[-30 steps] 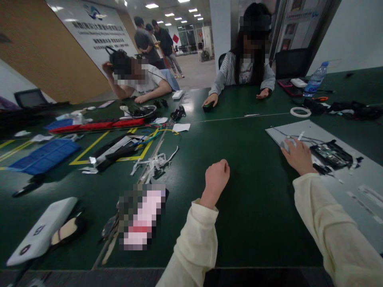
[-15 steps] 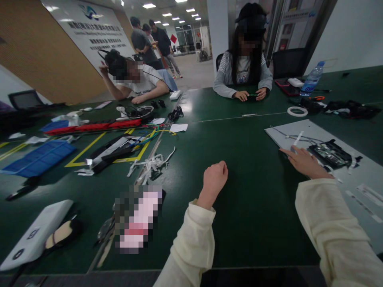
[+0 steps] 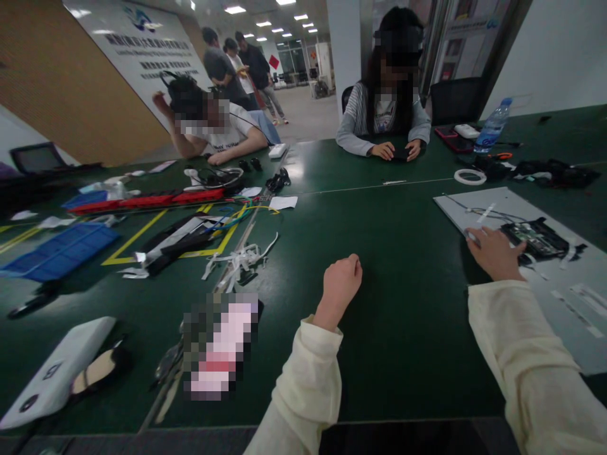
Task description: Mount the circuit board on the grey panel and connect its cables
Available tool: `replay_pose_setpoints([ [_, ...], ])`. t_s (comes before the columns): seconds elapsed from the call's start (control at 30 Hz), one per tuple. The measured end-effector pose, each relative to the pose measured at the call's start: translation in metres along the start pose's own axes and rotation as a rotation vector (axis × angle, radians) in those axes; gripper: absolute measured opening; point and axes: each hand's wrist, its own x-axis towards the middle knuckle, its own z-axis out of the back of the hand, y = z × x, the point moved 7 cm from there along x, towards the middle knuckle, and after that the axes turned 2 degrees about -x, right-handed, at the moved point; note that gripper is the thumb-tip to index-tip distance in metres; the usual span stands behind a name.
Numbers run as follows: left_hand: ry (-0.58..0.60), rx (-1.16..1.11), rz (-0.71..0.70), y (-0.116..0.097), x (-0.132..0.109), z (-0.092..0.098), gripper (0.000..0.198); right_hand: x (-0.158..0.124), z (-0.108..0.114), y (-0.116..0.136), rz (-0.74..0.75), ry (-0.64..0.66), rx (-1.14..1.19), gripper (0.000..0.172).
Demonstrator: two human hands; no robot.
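Note:
My left hand (image 3: 342, 282) rests as a closed fist on the green table (image 3: 403, 316), holding nothing that I can see. My right hand (image 3: 493, 253) lies on a grey board (image 3: 564, 278) near its left edge, fingers stretched over the surface. Just right of that hand a black circuit assembly (image 3: 535, 237) with thin pale wires (image 3: 488, 213) sits on the board. Both arms wear cream sleeves.
A white tape ring (image 3: 469, 177) and a water bottle (image 3: 493, 126) stand behind the board. White strips (image 3: 241, 259), a red power strip (image 3: 147, 201), a blue tray (image 3: 61, 249) and a white device (image 3: 57, 370) lie left. Two people (image 3: 389, 107) sit across.
The grey board with the circuit assembly has slid to the right under my right hand. My left fist has stayed put. The person opposite brought both hands together.

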Motion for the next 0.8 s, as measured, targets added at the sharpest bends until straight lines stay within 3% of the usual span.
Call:
replay_pose_setpoints([
  [0.13, 0.014, 0.012, 0.026, -0.001, 0.000, 0.001, 0.026, -0.003, 0.007, -0.005, -0.037, 0.001, 0.023, 0.048],
  [0.27, 0.036, -0.009, 0.012, 0.000, 0.000, 0.000, 0.025, -0.004, 0.001, -0.019, -0.150, 0.099, 0.026, 0.052],
  [0.43, 0.030, -0.061, -0.014, 0.002, 0.001, -0.002, 0.024, -0.002, -0.006, -0.034, -0.268, 0.132, 0.019, 0.055],
  [0.8, 0.046, -0.086, -0.014, -0.001, 0.000, -0.001, 0.025, 0.000, -0.010, -0.048, -0.285, 0.083, 0.182, 0.058],
])
